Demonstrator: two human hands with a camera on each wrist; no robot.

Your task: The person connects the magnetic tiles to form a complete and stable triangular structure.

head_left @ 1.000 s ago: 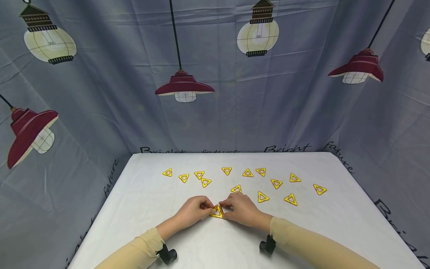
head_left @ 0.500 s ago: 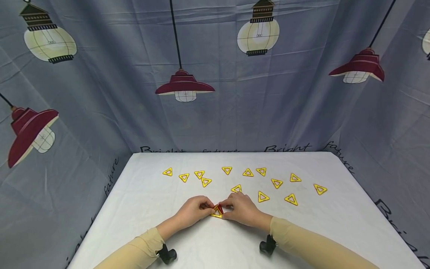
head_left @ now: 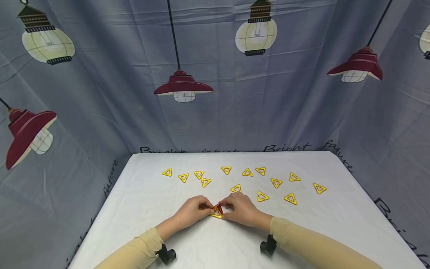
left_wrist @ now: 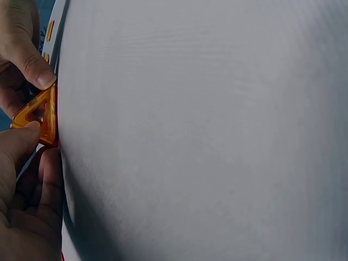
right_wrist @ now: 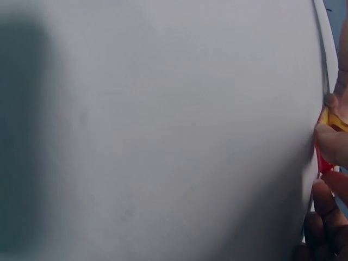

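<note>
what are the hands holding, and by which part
A yellow and red triangular frame, perhaps several together: the left hand pinches its left side, the right hand its right side, in the head view.

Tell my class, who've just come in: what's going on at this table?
A person in tan sleeves is handling small triangles in front of them on the white table. The left grip pinches a yellow triangle; the right grip pinches a red part beside it. Whether the two are joined isn't clear. Thirteen more yellow triangles lie scattered beyond.
</note>
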